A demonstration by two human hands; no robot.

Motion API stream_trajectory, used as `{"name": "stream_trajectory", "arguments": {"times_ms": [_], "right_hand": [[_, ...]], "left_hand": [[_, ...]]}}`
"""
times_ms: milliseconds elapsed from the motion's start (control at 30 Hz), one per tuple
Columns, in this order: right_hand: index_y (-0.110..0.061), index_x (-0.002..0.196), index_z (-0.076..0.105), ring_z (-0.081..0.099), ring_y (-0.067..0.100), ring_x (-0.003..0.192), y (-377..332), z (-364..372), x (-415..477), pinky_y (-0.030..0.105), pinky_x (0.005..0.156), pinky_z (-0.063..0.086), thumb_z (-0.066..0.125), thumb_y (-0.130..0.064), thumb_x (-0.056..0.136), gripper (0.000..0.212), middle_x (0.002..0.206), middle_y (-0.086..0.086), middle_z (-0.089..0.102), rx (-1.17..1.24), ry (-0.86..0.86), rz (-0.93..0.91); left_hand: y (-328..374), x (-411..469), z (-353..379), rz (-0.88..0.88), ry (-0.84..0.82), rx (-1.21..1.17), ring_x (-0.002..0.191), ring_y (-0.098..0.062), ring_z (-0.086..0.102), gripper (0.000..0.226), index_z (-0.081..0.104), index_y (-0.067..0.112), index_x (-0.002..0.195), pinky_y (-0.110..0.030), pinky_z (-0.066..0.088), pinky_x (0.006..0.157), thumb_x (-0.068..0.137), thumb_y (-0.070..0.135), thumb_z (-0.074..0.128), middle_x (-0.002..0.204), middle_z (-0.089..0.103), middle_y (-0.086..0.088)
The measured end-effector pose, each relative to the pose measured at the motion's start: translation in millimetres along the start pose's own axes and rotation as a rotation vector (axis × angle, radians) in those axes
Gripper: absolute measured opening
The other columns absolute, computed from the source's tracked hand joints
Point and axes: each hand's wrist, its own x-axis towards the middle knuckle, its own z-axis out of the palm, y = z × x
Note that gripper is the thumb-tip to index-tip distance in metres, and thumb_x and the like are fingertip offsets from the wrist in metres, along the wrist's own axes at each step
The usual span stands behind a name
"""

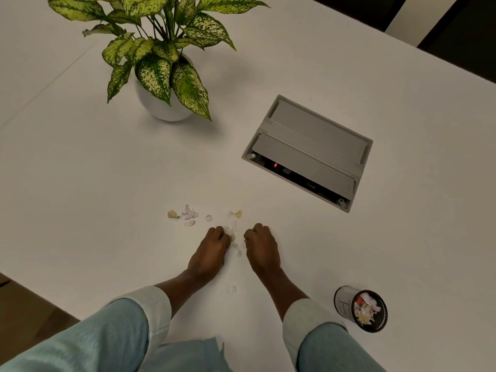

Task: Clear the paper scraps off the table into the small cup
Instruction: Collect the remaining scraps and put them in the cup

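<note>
Small white and yellowish paper scraps (188, 214) lie scattered on the white table (107, 183), with more between my hands and one scrap (231, 289) nearer to me. My left hand (210, 253) rests on the table with curled fingers touching scraps (232, 234) at its fingertips. My right hand (261, 249) is curled knuckles-up beside it; whether it holds a scrap I cannot tell. The small cup (361, 308), grey outside and dark inside, stands at the lower right with several scraps in it, apart from both hands.
A potted plant (163, 73) with spotted green leaves stands at the far left. A grey cable box (308, 151) is set into the table at the right, its flap partly raised. The table's near-left edge (40, 294) drops off.
</note>
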Motion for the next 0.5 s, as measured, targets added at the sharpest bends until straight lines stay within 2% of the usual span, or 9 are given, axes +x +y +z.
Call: {"name": "stream_trajectory", "arguments": {"times_ms": [100, 200, 267, 367, 500], "right_hand": [[-0.016, 0.088, 0.071, 0.058, 0.02, 0.083, 8, -2, -11, 0.029, 0.063, 0.049, 0.069, -0.003, 0.084, 0.013, 0.09, 0.0, 0.063, 0.153, 0.046, 0.104], [-0.019, 0.09, 0.073, 0.06, 0.015, 0.086, 11, -15, -28, 0.029, 0.075, 0.052, 0.068, -0.008, 0.085, 0.013, 0.092, -0.004, 0.066, 0.345, 0.091, 0.235], [-0.021, 0.086, 0.074, 0.063, 0.01, 0.081, 15, -24, -44, 0.022, 0.074, 0.051, 0.072, -0.008, 0.082, 0.014, 0.089, -0.008, 0.067, 0.442, 0.163, 0.313], [-0.024, 0.082, 0.075, 0.065, 0.006, 0.074, 22, -38, -75, 0.013, 0.068, 0.049, 0.079, -0.008, 0.079, 0.017, 0.085, -0.011, 0.069, 0.535, 0.277, 0.404], [-0.022, 0.08, 0.075, 0.067, 0.005, 0.071, 40, -58, -121, 0.019, 0.065, 0.054, 0.083, -0.007, 0.078, 0.018, 0.081, -0.012, 0.07, 0.595, 0.423, 0.481]], "left_hand": [[2, 0, -1, -0.02, 0.065, 0.041, 0.078, -0.01, 0.052, 0.026, 0.051, 0.028, 0.079, -0.035, 0.036, 0.066, 0.102, 0.021, 0.042, 0.089, 0.055, 0.005], [2, -5, 2, -0.096, 0.048, -0.084, 0.081, -0.02, 0.051, 0.021, 0.055, 0.017, 0.079, -0.038, 0.043, 0.067, 0.094, 0.003, 0.05, 0.089, 0.058, -0.001], [3, -8, 7, -0.022, 0.082, -0.041, 0.082, -0.019, 0.052, 0.019, 0.063, 0.012, 0.082, -0.04, 0.05, 0.068, 0.086, -0.007, 0.06, 0.091, 0.06, -0.002], [20, -13, 16, 0.029, 0.103, -0.09, 0.083, -0.015, 0.056, 0.02, 0.07, 0.013, 0.087, -0.032, 0.053, 0.071, 0.085, -0.006, 0.067, 0.091, 0.063, 0.002], [65, -19, 30, 0.065, 0.101, -0.238, 0.077, -0.006, 0.057, 0.022, 0.07, 0.018, 0.085, -0.031, 0.055, 0.068, 0.084, -0.005, 0.07, 0.088, 0.061, 0.008]]}}
